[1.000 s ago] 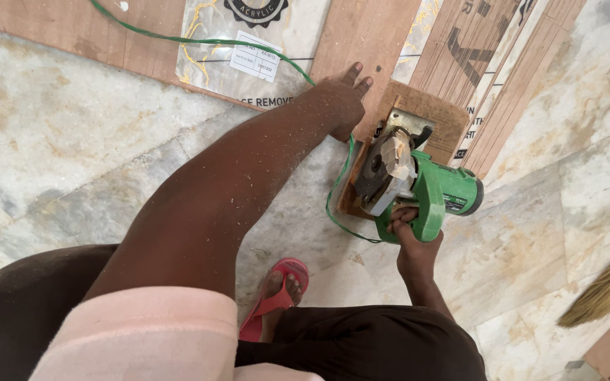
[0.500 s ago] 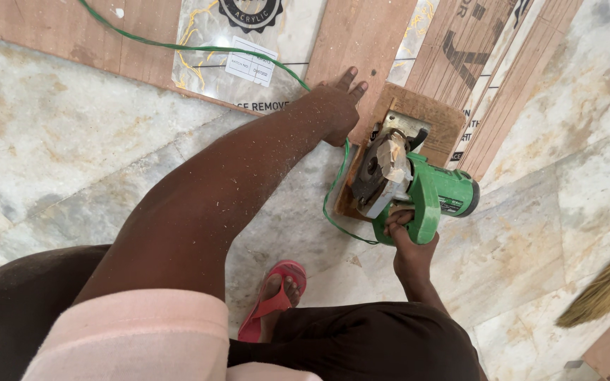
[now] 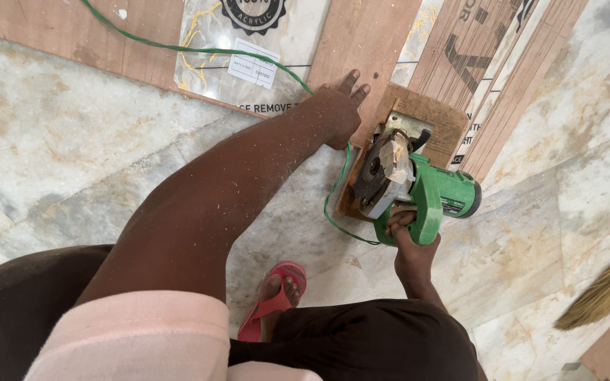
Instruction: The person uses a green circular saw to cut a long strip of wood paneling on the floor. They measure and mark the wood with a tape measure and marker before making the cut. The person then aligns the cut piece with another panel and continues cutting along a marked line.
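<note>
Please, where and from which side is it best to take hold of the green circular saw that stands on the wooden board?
Probably by the green handle loop at the rear of the green circular saw, coming from the near side, as the right hand does. The blade sits on the saw's left under its guard, so keep off that side; the left hand presses the wooden board beyond it.

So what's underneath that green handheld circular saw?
The green circular saw sits on a small brown wooden base board, which lies over the plywood strip. The right hand grips its handle. The blade's lower edge and any cut are hidden.
</note>
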